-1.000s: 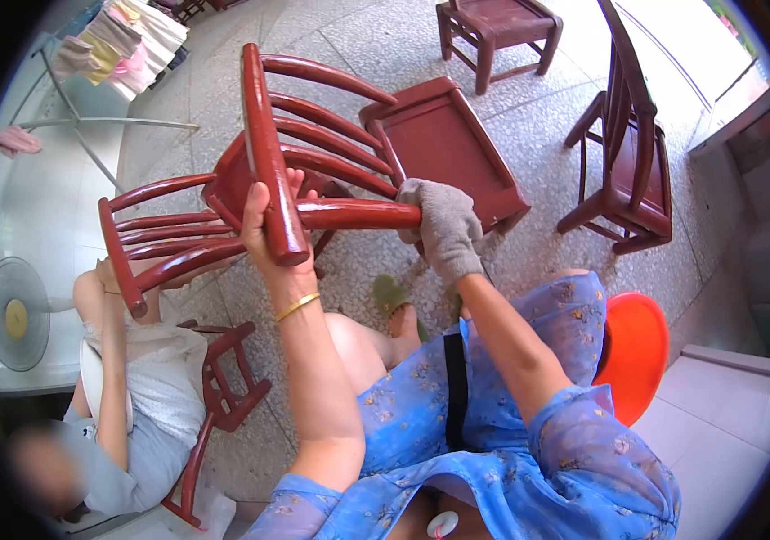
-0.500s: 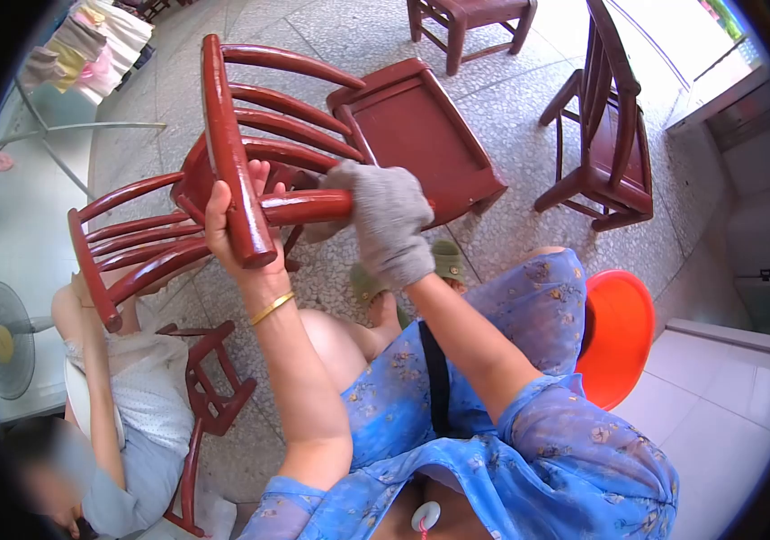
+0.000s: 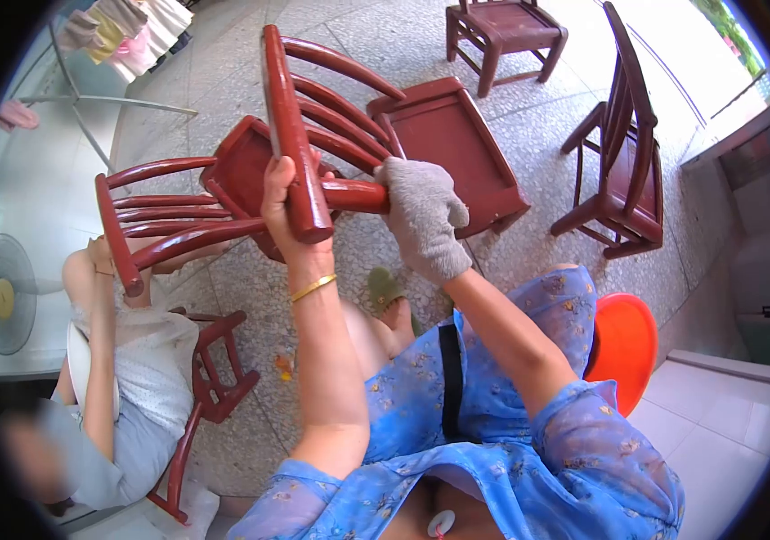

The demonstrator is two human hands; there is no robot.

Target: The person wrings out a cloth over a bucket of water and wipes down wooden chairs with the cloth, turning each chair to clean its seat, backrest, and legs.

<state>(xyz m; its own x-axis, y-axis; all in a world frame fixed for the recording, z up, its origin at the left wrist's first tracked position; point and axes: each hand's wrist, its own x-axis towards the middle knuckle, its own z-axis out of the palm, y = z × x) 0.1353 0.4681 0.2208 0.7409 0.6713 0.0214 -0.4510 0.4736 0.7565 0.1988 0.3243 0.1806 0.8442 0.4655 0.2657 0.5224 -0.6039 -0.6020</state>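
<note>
Red chair (image 3: 448, 148) | top rail (image 3: 288, 117) leftward, seat (image 3: 461, 166) rightward | rail slants forward-left

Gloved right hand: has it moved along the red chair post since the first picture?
Yes, leftward: the gloved right hand sits nearer the red top rail.

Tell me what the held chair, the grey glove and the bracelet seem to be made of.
The chair: probably wood under glossy red paint or lacquer, judging by the bright highlights along its rounded bars. The glove: likely knitted fabric, as it looks fuzzy and matte. The bracelet: apparently polished, gold-coloured metal, from its yellow shine; real gold or plating, I can't tell.
</note>
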